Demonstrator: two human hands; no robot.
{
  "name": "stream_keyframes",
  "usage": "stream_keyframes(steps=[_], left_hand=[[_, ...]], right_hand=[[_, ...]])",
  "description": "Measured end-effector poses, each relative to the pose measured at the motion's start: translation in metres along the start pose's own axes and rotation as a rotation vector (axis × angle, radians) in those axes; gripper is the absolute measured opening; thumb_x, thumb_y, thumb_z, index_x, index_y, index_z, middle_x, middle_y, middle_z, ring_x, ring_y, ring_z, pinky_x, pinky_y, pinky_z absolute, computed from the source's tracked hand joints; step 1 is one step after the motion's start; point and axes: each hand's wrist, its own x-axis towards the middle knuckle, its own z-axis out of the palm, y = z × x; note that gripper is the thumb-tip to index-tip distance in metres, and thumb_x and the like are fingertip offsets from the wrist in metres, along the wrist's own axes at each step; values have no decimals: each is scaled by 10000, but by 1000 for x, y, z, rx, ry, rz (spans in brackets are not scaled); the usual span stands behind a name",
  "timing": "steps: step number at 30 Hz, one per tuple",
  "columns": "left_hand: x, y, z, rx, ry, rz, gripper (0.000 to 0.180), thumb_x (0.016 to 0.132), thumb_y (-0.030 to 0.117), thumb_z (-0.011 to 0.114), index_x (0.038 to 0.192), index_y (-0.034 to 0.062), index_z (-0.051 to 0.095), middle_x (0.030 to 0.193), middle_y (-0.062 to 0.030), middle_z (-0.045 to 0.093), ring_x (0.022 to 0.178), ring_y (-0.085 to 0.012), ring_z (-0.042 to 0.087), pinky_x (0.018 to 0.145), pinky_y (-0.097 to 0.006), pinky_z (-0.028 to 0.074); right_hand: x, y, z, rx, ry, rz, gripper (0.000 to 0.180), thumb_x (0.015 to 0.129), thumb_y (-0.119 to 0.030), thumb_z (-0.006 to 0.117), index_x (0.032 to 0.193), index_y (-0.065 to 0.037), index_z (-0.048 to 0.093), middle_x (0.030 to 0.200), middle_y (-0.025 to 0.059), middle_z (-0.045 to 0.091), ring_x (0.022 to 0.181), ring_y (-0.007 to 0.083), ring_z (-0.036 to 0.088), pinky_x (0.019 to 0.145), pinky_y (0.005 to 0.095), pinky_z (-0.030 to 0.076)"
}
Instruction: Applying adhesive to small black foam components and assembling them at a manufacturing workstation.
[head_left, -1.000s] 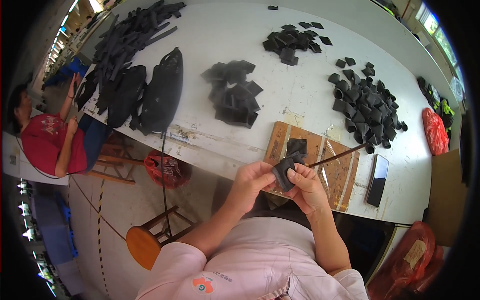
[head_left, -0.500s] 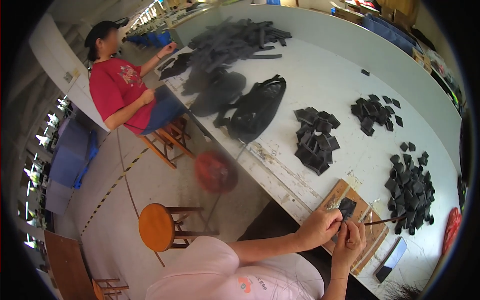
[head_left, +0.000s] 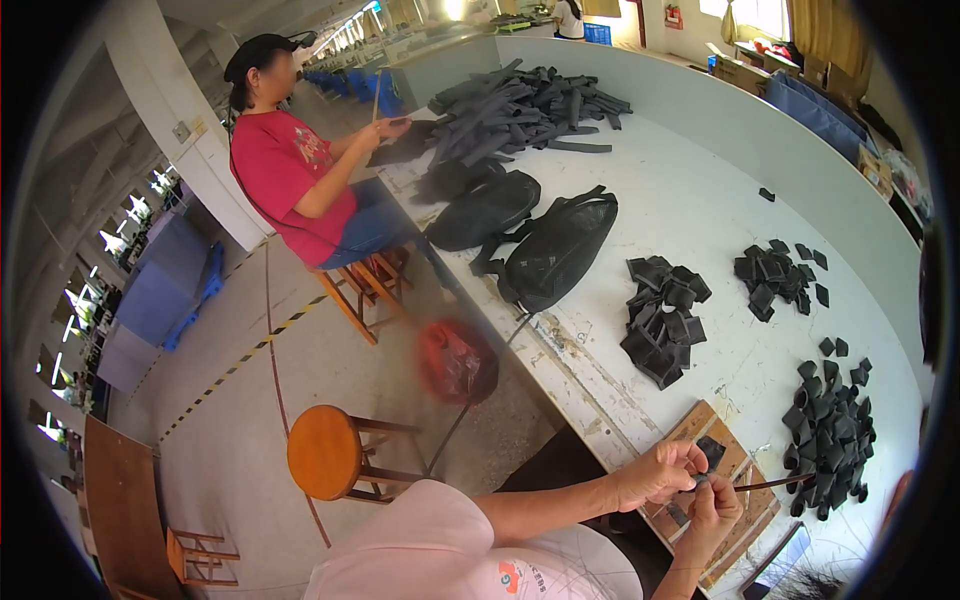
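Note:
Above a wooden board (head_left: 748,520) at the table's near edge, my left hand (head_left: 655,478) and my right hand (head_left: 712,512) meet, fingertips pinched together. Between them is a small dark fabric piece (head_left: 700,482), mostly covered by the fingers. Just beyond the left fingertips a black folded fabric piece (head_left: 711,452) shows over the board. A thin dark rod (head_left: 775,483) runs from beside the right hand toward a heap of black folded pieces (head_left: 830,430); I cannot tell whether the hand holds it.
Two more piles of black pieces (head_left: 665,325) (head_left: 772,275) lie farther off. Black bags (head_left: 560,250) and a heap of dark strips (head_left: 540,105) cover the far left of the table. A phone (head_left: 780,560) lies near right. A co-worker (head_left: 290,170) sits left, beyond a stool (head_left: 325,453).
The view has shifted, so the scene sits lower and farther right. My fingers have changed their pinch, the left ones lifting slightly. The co-worker's two hands have come together.

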Motion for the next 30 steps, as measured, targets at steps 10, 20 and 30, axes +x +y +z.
stream_keyframes(steps=[10,20,30], left_hand=[[0,-11,26,654,276,320,117,779,-38,464,845,19,541,667,-21,569,548,-43,515,446,-187,411],[23,37,87,-437,-417,-252,204,816,-49,461,1001,38,464,750,-72,566,340,-16,317,321,-169,250],[49,24,74,-124,-211,-85,120,853,45,497,970,57,521,719,-49,554,358,-34,301,338,-170,252]], right_hand=[[-8,-32,-8,863,-241,518,106,815,-145,556,765,-60,516,639,-28,413,535,60,361,442,181,287],[16,-114,-56,366,-174,82,178,850,-197,555,753,-49,540,635,-43,451,532,34,353,460,168,282],[45,-71,-60,621,-323,216,223,859,-246,547,728,-67,526,632,-63,441,536,20,323,479,178,255]])
